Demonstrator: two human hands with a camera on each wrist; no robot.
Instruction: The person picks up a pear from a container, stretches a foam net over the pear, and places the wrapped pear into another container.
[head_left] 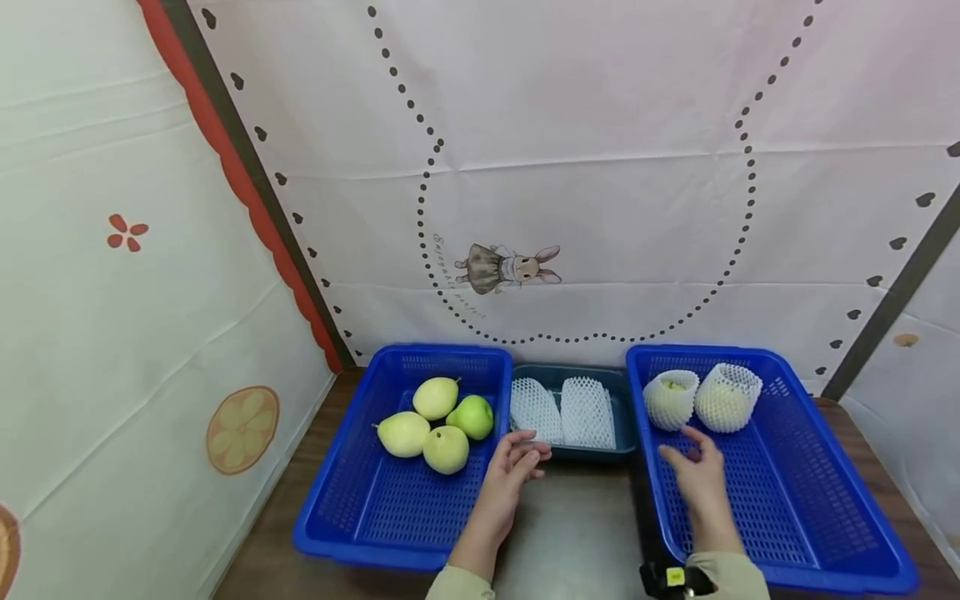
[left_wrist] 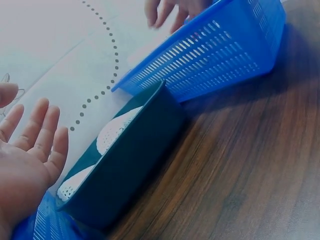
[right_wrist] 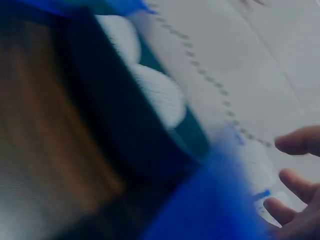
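Note:
My left hand [head_left: 507,479] hovers by the inner side of the left blue basket [head_left: 408,508], palm up with loosely bent fingers and nothing in them. Three pale yellow pears [head_left: 403,434] and one green fruit [head_left: 472,417] lie together in that basket. Over the right blue basket [head_left: 757,492], my right hand [head_left: 701,479] holds nothing, its thumb and fingers apart. Just beyond its fingertips sit two fruits in white foam nets [head_left: 727,398]; a yellow-green top shows in the left net [head_left: 669,400]. In the right wrist view, this hand [right_wrist: 302,200] is partly cut off.
Between the baskets stands a dark green tray [left_wrist: 145,145] with white foam nets [head_left: 588,412] in it. A grey metallic surface [head_left: 573,533] lies in front, on the wood-grain table [left_wrist: 240,165]. A printed white cloth [head_left: 600,217] rises behind.

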